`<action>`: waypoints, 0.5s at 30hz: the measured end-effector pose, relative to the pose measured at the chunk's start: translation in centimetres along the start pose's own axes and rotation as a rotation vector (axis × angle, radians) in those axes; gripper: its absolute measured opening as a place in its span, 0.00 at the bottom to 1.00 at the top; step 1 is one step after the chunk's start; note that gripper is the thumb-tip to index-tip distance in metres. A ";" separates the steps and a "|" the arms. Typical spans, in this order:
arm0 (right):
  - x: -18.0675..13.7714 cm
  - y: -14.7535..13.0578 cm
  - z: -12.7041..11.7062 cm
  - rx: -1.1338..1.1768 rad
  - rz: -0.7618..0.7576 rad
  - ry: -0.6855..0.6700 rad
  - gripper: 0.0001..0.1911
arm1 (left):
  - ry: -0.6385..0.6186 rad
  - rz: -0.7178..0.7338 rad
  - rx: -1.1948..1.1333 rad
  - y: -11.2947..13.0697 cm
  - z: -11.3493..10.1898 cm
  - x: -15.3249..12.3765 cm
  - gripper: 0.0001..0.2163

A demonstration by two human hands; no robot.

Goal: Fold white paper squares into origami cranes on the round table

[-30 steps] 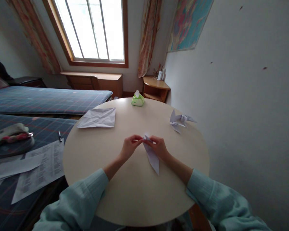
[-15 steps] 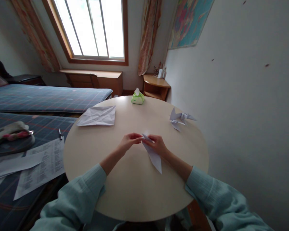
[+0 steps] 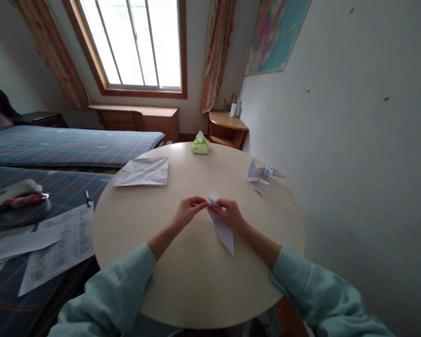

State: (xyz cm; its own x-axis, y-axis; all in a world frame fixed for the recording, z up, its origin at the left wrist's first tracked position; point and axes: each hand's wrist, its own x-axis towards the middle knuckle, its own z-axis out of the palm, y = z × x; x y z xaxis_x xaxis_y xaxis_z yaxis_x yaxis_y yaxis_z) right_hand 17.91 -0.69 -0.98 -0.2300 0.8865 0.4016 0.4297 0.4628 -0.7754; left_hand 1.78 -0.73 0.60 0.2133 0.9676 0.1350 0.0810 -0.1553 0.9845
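Observation:
A narrow folded piece of white paper point(image 3: 224, 234) slants above the round table point(image 3: 182, 290), its pointed lower end toward me. My right hand point(image 3: 230, 214) is closed around its upper part, thumb and fingers pinching it. My left hand point(image 3: 188, 210) pinches the paper's left edge near the top with thumb and forefinger. The fingertips of both hands nearly meet there, and they hide part of the fold. Beyond my right hand lie folded white paper shapes point(image 3: 264, 174) with pointed tips. Creased white sheets point(image 3: 143, 171) lie flat at the table's far left.
A green tissue pack point(image 3: 200, 144) stands at the table's far edge. Left of the table, a bed point(image 3: 73, 180) bears printed sheets point(image 3: 61, 250), a pen point(image 3: 87, 198) and a bag-like item point(image 3: 17, 201). The wall point(image 3: 354, 187) runs close along the right.
Both hands keep their pinch on the folded paper. Its lower tip has shifted slightly left. The whole view has slid down a little.

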 end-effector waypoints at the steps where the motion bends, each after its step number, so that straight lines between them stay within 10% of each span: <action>1: 0.0 0.1 0.0 0.006 0.006 -0.003 0.17 | -0.005 0.026 0.016 0.0 0.0 0.0 0.12; 15: 0.3 -0.2 -0.4 0.249 0.127 -0.134 0.22 | -0.109 0.046 -0.014 -0.3 -0.2 0.3 0.15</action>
State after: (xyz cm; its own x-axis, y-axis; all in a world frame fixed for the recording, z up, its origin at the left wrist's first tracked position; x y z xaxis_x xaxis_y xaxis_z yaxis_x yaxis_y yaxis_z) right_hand 18.11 -0.51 -0.46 -0.3083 0.9207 0.2393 0.2394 0.3185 -0.9172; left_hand 1.67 -0.34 0.32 0.3210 0.9321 0.1676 0.0554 -0.1951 0.9792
